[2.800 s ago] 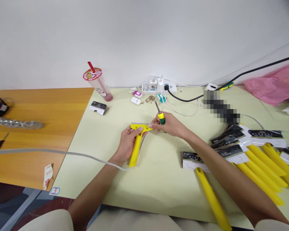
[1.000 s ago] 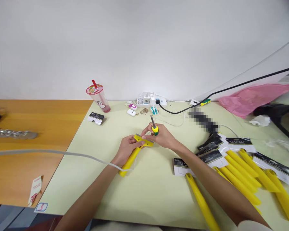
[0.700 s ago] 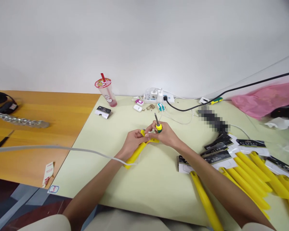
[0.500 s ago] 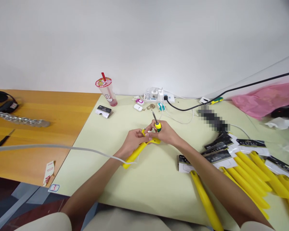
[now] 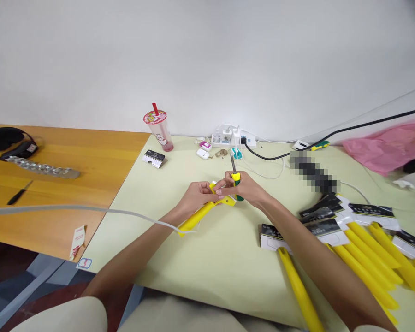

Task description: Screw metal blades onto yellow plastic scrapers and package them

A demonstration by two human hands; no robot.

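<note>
Over the middle of the pale green mat, my left hand [image 5: 195, 199] is closed around a yellow plastic handle [image 5: 197, 218], a tube slanting down to the left with a wider head at its upper right end. My right hand [image 5: 247, 188] holds a screwdriver [image 5: 236, 180] with a yellow and green grip, its metal shaft pointing up, away from the yellow handle. The right fingertips also touch the head of the yellow handle, close to the left fingertips. Whatever small part lies between the fingertips is hidden.
Yellow tubes [image 5: 373, 249] with black-and-white card tops [image 5: 325, 230] lie at the right. A power strip [image 5: 251, 139] with cables stands by the wall. A drink cup [image 5: 162, 133] is at the back left. A grey cable [image 5: 124, 212] crosses over my left forearm.
The view has turned slightly left. The screwdriver has shifted a little right, and more of its green grip shows beside the right hand. Both hands stay together at the yellow handle.
</note>
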